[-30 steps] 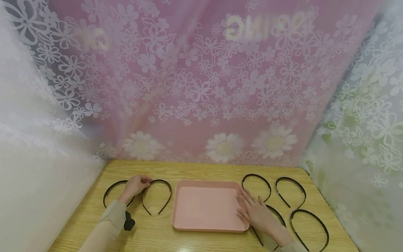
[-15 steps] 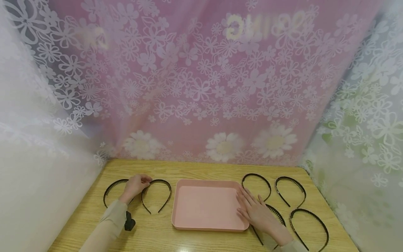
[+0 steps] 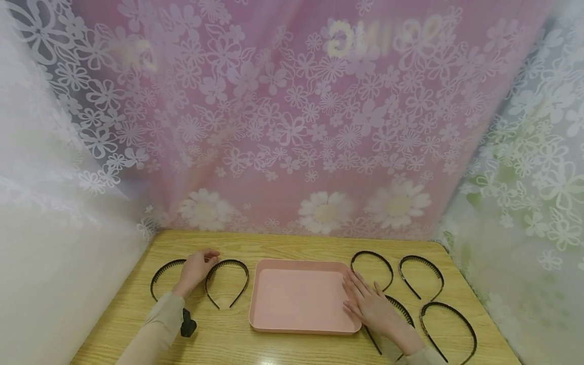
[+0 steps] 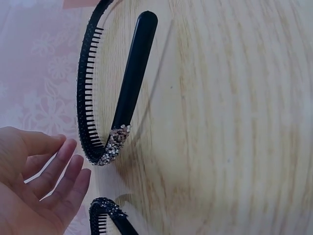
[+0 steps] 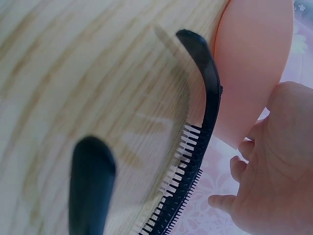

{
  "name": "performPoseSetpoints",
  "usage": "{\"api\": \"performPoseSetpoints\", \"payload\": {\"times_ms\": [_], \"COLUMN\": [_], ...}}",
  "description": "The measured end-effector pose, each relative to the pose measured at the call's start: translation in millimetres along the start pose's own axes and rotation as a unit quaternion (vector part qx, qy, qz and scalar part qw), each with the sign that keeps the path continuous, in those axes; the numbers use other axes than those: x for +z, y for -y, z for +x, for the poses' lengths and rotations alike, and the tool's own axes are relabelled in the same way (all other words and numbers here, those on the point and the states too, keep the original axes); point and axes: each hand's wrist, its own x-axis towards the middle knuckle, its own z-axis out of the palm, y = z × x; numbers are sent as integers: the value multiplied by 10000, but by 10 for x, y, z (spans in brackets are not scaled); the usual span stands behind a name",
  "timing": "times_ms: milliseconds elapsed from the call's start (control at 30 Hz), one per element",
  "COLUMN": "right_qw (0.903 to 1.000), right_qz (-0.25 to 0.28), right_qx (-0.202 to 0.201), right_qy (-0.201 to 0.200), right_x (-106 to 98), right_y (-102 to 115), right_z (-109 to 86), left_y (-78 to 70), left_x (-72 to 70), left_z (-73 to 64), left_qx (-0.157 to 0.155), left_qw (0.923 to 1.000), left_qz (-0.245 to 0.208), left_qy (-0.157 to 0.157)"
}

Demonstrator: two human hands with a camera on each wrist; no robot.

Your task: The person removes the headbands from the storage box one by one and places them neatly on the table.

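My left hand (image 3: 197, 271) is beside a black toothed headband (image 3: 233, 262) with a glittery band, which lies left of the tray. In the left wrist view, that headband (image 4: 84, 93) is just off the fingertips, and the loosely bent fingers hold nothing. Another headband (image 3: 157, 276) is partly hidden behind the left hand and wrist. With its fingers straight, my right hand (image 3: 375, 310) rests on the right edge of the pink tray (image 3: 296, 304). Under the right wrist is a partly covered headband (image 3: 400, 306); its toothed band (image 5: 183, 181) shows in the right wrist view.
More headbands lie on the right: one behind the right hand (image 3: 375, 253), one farther right (image 3: 426, 262) and one nearer the front (image 3: 451, 308). The wooden table (image 3: 283, 246) is enclosed by flowered curtains (image 3: 292, 126).
The left fingers have come off the headband and shifted slightly up and away. That headband has hardly moved. The right hand and the tray stay put.
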Motion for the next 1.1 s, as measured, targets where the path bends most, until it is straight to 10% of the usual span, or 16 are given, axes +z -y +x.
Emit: {"api": "performPoseSetpoints", "payload": {"times_ms": [400,733,1100], "right_qw": [10000,9941,9890], "right_qz": [32,413,909], "right_qx": [89,650,881], "right_qy": [-5,765,763], "right_x": [23,-116,-108], "right_y": [-17,65,56], "right_z": [-9,38,51], "left_y": [-18,-126,-311], "left_x": [72,82,193], "left_z": [-35,-135,-303], "left_qx": [246,393,969], "left_qw": [9995,9983,9942], "left_qz": [-36,-397,236], "left_qy": [-200,-176,-410]}}
